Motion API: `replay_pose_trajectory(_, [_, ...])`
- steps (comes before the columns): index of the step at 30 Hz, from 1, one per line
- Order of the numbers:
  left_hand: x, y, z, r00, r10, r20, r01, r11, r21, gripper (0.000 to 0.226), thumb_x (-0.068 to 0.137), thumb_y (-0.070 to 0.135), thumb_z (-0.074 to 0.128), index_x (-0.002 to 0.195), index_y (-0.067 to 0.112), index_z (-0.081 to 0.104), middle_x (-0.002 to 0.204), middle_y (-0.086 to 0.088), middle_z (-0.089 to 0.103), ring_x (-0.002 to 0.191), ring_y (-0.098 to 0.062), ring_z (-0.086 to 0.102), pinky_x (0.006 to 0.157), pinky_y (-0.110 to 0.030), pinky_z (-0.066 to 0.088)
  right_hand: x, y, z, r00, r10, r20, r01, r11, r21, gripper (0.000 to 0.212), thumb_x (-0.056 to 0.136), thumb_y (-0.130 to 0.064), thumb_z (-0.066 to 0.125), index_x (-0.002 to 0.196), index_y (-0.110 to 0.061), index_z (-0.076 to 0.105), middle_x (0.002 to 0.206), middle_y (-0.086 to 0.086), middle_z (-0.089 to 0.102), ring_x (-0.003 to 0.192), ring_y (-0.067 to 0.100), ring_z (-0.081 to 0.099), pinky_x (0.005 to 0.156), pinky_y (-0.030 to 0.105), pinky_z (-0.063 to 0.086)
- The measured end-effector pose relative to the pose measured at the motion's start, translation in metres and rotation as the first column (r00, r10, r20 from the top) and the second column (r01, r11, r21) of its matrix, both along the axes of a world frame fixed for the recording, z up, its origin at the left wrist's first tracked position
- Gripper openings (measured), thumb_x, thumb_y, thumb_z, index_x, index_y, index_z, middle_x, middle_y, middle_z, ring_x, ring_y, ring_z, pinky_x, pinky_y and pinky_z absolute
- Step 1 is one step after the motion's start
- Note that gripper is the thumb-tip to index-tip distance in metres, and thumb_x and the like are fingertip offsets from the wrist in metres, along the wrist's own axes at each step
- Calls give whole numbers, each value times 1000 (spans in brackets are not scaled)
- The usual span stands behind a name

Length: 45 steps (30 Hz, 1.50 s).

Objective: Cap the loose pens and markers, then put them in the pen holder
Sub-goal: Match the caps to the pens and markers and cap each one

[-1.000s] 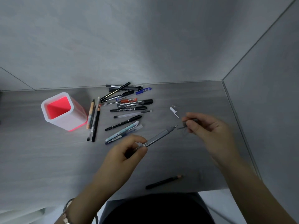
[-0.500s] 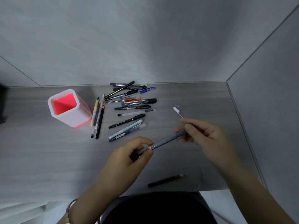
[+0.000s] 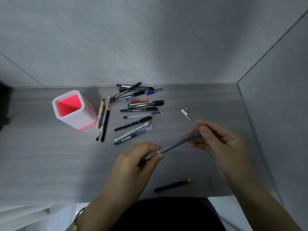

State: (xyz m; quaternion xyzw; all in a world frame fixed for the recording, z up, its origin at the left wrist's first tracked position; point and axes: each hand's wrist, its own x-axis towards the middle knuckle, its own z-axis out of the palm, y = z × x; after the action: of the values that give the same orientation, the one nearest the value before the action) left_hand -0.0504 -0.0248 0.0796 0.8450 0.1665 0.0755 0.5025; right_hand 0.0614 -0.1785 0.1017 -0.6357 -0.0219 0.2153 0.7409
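Observation:
A grey pen (image 3: 176,143) hangs above the desk, held at both ends. My left hand (image 3: 136,162) pinches its lower barrel end. My right hand (image 3: 218,139) grips the cap end, and the cap sits on the pen tip. A white pen holder (image 3: 83,117) with a red inside stands at the back left, with nothing visible inside it. A heap of several pens and markers (image 3: 136,107) lies between the holder and my hands. A loose white cap (image 3: 184,113) and a small clear cap (image 3: 185,108) lie at the back right.
A black pencil (image 3: 173,185) lies near the desk's front edge. Grey walls close the desk at the back and the right. Three pencils (image 3: 103,119) lie side by side just right of the holder.
My right hand brought the cap to the pen tip and pushed it on. Both hands now hold the pen as one piece, slightly nearer to me.

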Motion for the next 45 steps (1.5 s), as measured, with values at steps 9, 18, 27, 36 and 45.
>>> replay_pose_trajectory(9, [1,3,5,999,-30,24,29,997,66,19,73,51,50,90,43,52,97,24,59,79,7,59,66,-3,41,-1,2,6,998,48,31,-46,998,-51,23,67,-17,56,87,-14,66,68,-2,74,70,11,70,58,17,55])
replay_pose_trajectory(18, [6,-2,5,995,-3,102,-13,987,158,21,76,43,50,93,32,55,99,16,58,80,-1,58,64,-5,42,-7,4,-1,999,25,22,-25,1000,8,26,57,-38,63,76,-23,73,71,-3,74,73,12,71,60,17,55])
replay_pose_trajectory(27, [10,-11,0,995,92,-24,-95,932,-350,8,73,31,63,74,24,58,59,6,60,46,-3,47,46,-14,38,7,17,9,992,121,28,-122,991,48,26,61,-32,61,78,-14,67,65,0,72,69,15,70,61,20,56])
replay_pose_trajectory(36, [19,47,-69,961,101,-257,-9,942,337,12,86,8,57,96,2,63,94,-18,59,83,-35,56,72,-37,44,21,27,-76,947,155,-282,-234,933,-274,10,87,-1,50,91,0,59,79,15,62,46,4,63,48,16,52])
replay_pose_trajectory(45, [48,90,-108,966,132,-222,29,799,600,15,76,3,67,90,-1,67,83,-23,64,78,-43,60,68,-46,51,22,-7,-99,968,130,-213,-212,878,-429,19,87,0,51,77,-15,59,71,1,63,50,-5,62,51,8,49])
